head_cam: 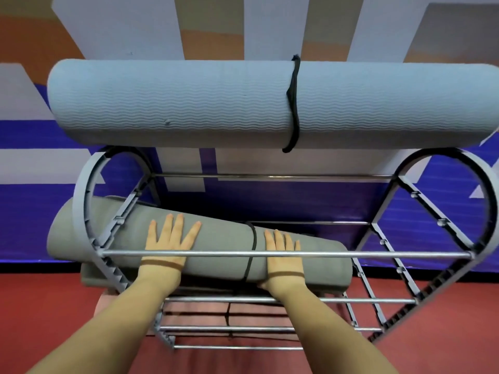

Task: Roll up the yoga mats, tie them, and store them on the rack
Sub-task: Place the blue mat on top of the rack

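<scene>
Both hands are flat on the grey mat [216, 255], fingers straight and spread, not gripping anything. Left hand [168, 242] sits left of the black tie [252, 252] around its middle, right hand [282, 255] just to the right of it. That rolled mat lies tilted on the middle level of the rack [421, 255], its left end poking out past the side frame. The blue mat [189, 103], tied with a black cord [293, 103], sits across the top. Red floor [40, 306] underneath.

Red floor [40, 306]; wall [121, 28] painted in blue, white, orange blocks.
</scene>
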`<action>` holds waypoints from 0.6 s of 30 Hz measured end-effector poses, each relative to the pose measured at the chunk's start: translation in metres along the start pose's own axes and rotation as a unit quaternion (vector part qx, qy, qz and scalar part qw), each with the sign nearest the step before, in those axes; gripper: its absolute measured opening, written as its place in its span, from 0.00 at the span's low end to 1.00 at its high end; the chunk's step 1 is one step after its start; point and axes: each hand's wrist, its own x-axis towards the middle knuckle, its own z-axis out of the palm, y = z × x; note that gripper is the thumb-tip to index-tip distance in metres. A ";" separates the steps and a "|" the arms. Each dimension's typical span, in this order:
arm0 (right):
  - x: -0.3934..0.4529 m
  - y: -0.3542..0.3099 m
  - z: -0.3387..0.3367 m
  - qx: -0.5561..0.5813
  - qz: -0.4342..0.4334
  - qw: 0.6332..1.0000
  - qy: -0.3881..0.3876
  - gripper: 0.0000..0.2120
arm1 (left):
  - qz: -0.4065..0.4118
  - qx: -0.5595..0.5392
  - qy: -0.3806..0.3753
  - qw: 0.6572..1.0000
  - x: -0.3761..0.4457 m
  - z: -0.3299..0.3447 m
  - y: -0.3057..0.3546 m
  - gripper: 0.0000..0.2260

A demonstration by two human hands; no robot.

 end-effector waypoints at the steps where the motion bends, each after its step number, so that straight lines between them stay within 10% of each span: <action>1: -0.003 0.000 -0.003 -0.003 -0.003 1.000 0.007 0.54 | 0.001 -0.007 0.004 1.000 -0.003 0.002 -0.001 0.44; 18: -0.015 0.083 -0.063 -0.127 -0.039 0.977 0.169 0.60 | -0.021 -0.189 0.179 0.965 0.010 -0.011 0.066 0.59</action>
